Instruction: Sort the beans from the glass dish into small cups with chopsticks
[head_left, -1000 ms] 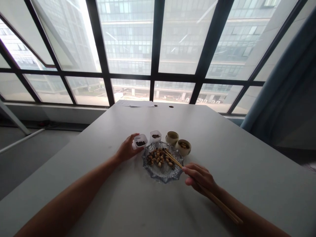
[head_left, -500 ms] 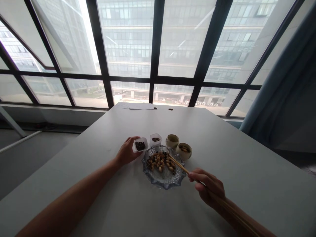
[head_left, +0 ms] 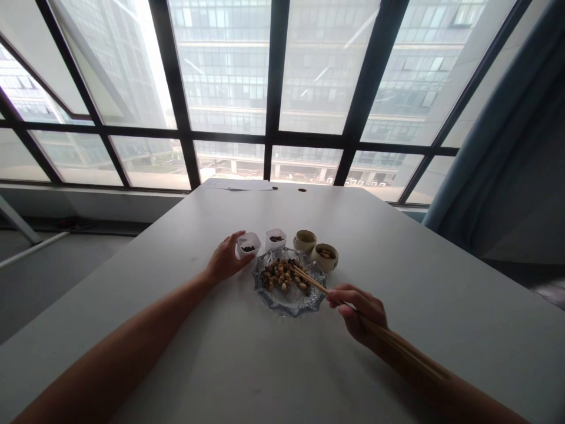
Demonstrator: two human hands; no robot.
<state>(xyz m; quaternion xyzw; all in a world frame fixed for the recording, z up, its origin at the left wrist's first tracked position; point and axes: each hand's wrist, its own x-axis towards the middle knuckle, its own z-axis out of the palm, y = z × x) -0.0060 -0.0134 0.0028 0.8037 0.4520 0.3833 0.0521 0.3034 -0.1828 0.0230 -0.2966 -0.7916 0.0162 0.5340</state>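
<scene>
My left hand is wrapped round the side of a small white plastic cup with dark bits inside. In my right hand is a pair of wooden chopsticks, their tips among the nuts and dried pieces on a scalloped glass plate. Behind the plate stands a second white cup holding some brown bits. To its right are a greenish ceramic cup and another ceramic cup with light brown pieces in it.
The white table reaches toward the large windows. Papers lie at its far edge, beside two round holes in the top. A blue curtain hangs on the right.
The cup in my left hand, earlier tilted toward me, stands more upright. The chopsticks' tips have shifted slightly left over the food. The whole view has moved a little.
</scene>
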